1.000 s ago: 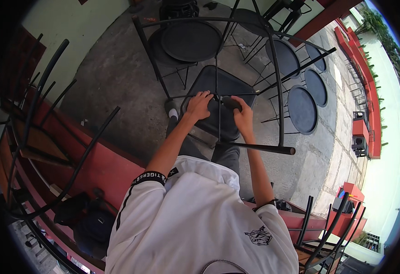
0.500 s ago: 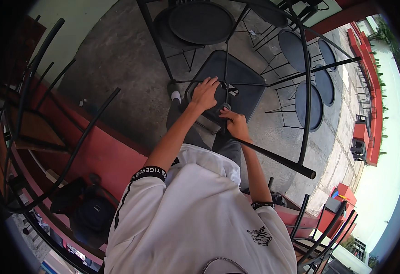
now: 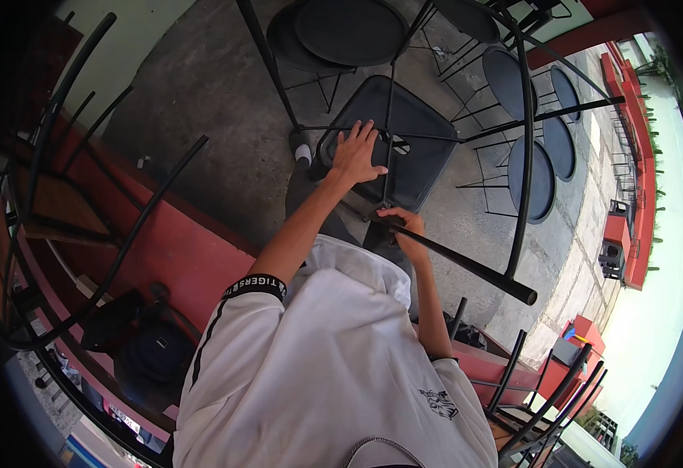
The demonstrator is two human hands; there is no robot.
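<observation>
A black metal frame with long legs and thin crossed bars stands before me over a dark, rounded-square plastic seat with a slot in it. My left hand lies with its fingers spread near the crossing bars; whether it presses on a bar or on the seat cannot be told. Lower down, my right hand is closed near the base of the leg that points back toward me. A small dark grey piece shows at its fingertips, too hidden to name.
Round black tables stand beyond the frame, with several more round tops at right. On the left, wooden chairs with dark legs sit above a low red wall. A dark bag lies behind that wall.
My right hand has drawn back toward me, down to the near end of the bar. My left hand has shifted slightly, its fingers spread wider. The frame has barely moved.
</observation>
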